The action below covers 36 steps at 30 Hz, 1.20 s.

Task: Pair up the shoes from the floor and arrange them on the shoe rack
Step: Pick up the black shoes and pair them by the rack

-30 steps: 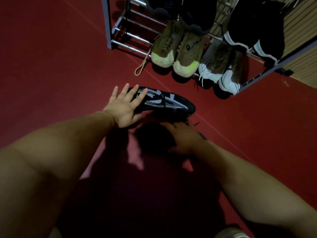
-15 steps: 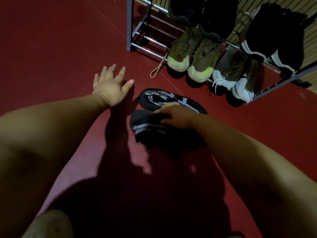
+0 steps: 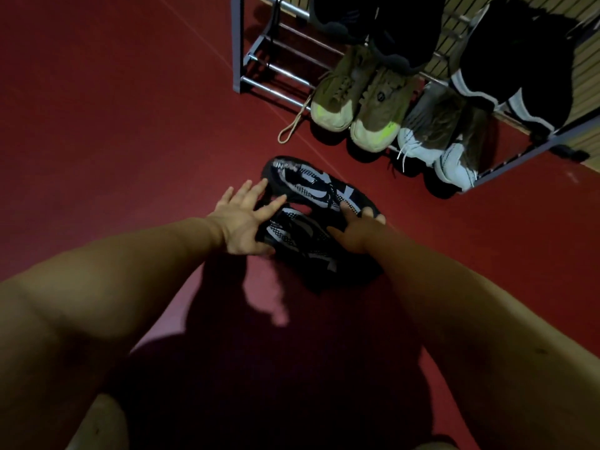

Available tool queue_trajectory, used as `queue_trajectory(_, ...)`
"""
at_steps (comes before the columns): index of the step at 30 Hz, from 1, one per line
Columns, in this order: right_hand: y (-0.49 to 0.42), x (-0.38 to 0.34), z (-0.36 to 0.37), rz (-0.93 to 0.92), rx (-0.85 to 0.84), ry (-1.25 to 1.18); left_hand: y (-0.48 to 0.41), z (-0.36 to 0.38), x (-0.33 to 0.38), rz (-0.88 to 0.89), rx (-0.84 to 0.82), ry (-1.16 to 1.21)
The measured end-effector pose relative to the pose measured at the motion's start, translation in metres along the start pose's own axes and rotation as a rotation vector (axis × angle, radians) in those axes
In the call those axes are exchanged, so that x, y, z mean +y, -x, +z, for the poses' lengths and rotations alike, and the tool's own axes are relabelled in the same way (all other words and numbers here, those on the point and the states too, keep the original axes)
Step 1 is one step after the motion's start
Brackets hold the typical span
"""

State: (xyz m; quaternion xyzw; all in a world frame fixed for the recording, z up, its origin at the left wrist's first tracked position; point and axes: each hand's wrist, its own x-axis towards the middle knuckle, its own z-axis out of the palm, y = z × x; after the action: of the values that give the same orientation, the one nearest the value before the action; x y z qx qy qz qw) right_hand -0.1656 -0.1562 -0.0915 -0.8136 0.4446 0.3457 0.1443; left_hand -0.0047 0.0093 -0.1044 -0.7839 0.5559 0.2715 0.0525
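The far black-and-white shoe (image 3: pixel 311 186) and the near black-and-white shoe (image 3: pixel 292 238) are lying side by side and touching on the red floor (image 3: pixel 130 125), just in front of the shoe rack (image 3: pixel 238 43). The left hand (image 3: pixel 242 219) is pressing against 1 end of the pair with fingers spread, grasping nothing. The right hand (image 3: pixel 355 232) is reaching over the other end, and whether it is gripping cannot be told. Doing this well is probably calling for squaring both ends first, then lifting the 2 together and level, aiming for the bars left of the tan pair (image 3: pixel 357 102) and avoiding the loose lace (image 3: pixel 292 125).
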Motion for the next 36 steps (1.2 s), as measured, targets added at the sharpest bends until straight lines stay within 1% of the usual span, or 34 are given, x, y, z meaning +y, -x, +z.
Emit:
queue_trajectory(1, 0.002, -0.001, 0.003, 0.000, -0.030, 0.035, -0.002, 0.002, 0.002, -0.013, 0.012, -0.011)
queue_trajectory(3, 0.006, -0.003, 0.007, -0.014, -0.091, 0.062, -0.007, 0.002, 0.004, -0.096, 0.052, 0.028)
queue_trajectory(5, 0.008, -0.002, 0.003, -0.052, -0.122, 0.016, -0.011, -0.001, 0.000, -0.213, 0.068, 0.071)
queue_trajectory(6, 0.008, -0.001, 0.000, -0.080, -0.100, -0.024, -0.011, -0.003, -0.002, -0.269, 0.063, 0.083)
queue_trajectory(7, 0.007, 0.002, -0.002, -0.107, -0.036, -0.060, -0.012, -0.003, -0.004, -0.327, 0.059, 0.099)
queue_trajectory(8, 0.006, 0.005, -0.003, -0.118, 0.062, -0.081, -0.012, -0.003, -0.003, -0.388, 0.064, 0.126)
queue_trajectory(9, 0.005, 0.009, -0.003, -0.104, 0.163, -0.096, -0.014, -0.002, -0.002, -0.446, 0.075, 0.168)
queue_trajectory(10, 0.004, 0.012, 0.001, -0.068, 0.224, -0.117, -0.016, -0.001, 0.000, -0.484, 0.085, 0.219)
queue_trajectory(11, 0.004, 0.013, 0.005, -0.034, 0.234, -0.150, -0.017, -0.001, 0.003, -0.488, 0.090, 0.272)
queue_trajectory(13, 0.000, 0.013, 0.014, -0.002, 0.190, -0.227, -0.021, -0.001, 0.006, -0.454, 0.109, 0.337)
queue_trajectory(17, -0.006, 0.008, 0.013, 0.008, 0.188, -0.351, -0.033, -0.012, -0.003, -0.430, 0.176, 0.350)
queue_trajectory(20, -0.004, 0.003, 0.015, 0.004, 0.158, -0.318, -0.050, -0.032, -0.021, -0.471, 0.259, 0.369)
queue_trajectory(21, -0.003, 0.000, 0.017, 0.003, 0.156, -0.292, -0.056, -0.042, -0.029, -0.491, 0.311, 0.393)
queue_trajectory(22, -0.001, -0.003, 0.019, 0.003, 0.166, -0.284, -0.061, -0.052, -0.038, -0.514, 0.379, 0.440)
queue_trajectory(24, 0.002, -0.012, 0.024, 0.000, 0.190, -0.313, -0.066, -0.071, -0.053, -0.557, 0.513, 0.635)
queue_trajectory(26, 0.005, -0.022, 0.030, -0.039, 0.210, -0.373, -0.064, -0.081, -0.058, -0.589, 0.581, 0.787)
queue_trajectory(28, 0.006, -0.031, 0.034, -0.095, 0.245, -0.431, -0.056, -0.070, -0.047, -0.649, 0.534, 0.803)
queue_trajectory(30, 0.005, -0.035, 0.035, -0.130, 0.281, -0.431, -0.041, -0.042, -0.027, -0.718, 0.398, 0.793)
queue_trajectory(31, 0.004, -0.036, 0.034, -0.142, 0.301, -0.421, -0.033, -0.025, -0.015, -0.720, 0.306, 0.791)
queue_trajectory(33, 0.001, -0.036, 0.032, -0.166, 0.356, -0.406, -0.022, 0.000, 0.009, -0.653, 0.148, 0.740)
queue_trajectory(36, -0.002, -0.034, 0.031, -0.221, 0.427, -0.414, -0.019, 0.016, 0.031, -0.569, 0.117, 0.634)
